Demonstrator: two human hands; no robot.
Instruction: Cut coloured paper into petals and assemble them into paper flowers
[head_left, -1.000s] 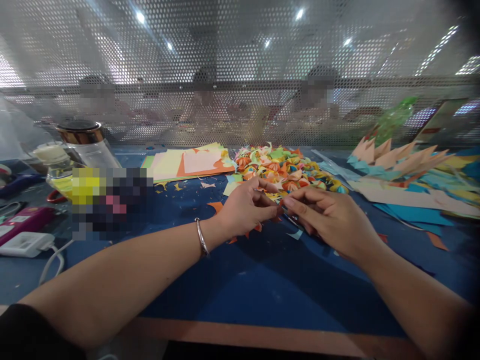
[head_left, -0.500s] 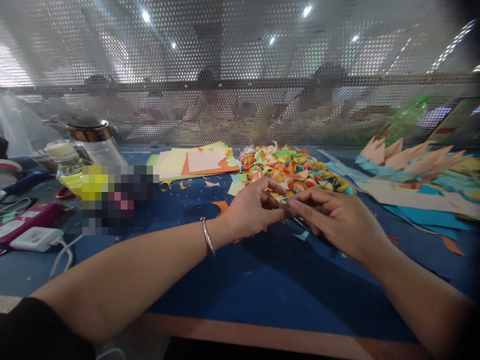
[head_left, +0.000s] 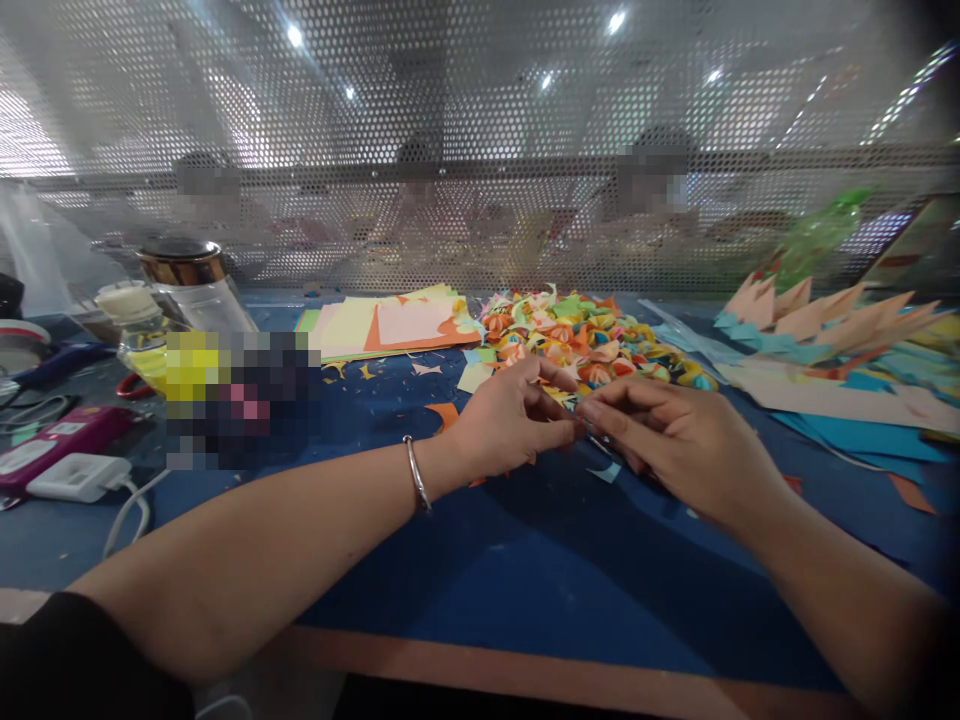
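My left hand [head_left: 517, 415] and my right hand [head_left: 660, 435] meet fingertip to fingertip above the blue tabletop. Both are closed in a pinch, and whatever lies between the fingers is too small and too hidden to name. A silver bracelet [head_left: 416, 474] circles my left wrist. Just behind the hands is a heap of small folded paper pieces [head_left: 574, 335] in orange, yellow, green and blue. Beneath the fingertips lies a light blue paper scrap [head_left: 605, 472]. An orange paper offcut [head_left: 444, 415] rests left of my left hand.
Stacked coloured paper sheets [head_left: 345, 325] lie behind, left of the heap. Spiky folded paper [head_left: 810, 310] and blue sheets [head_left: 855, 438] sit at right. A lidded bottle [head_left: 199, 290], a white charger [head_left: 79, 478] and its cable stand left. A perforated metal screen [head_left: 480, 220] closes the back; people sit beyond it.
Hardly anything differs. The view has shifted slightly, and both hands stay together in the same pinch.
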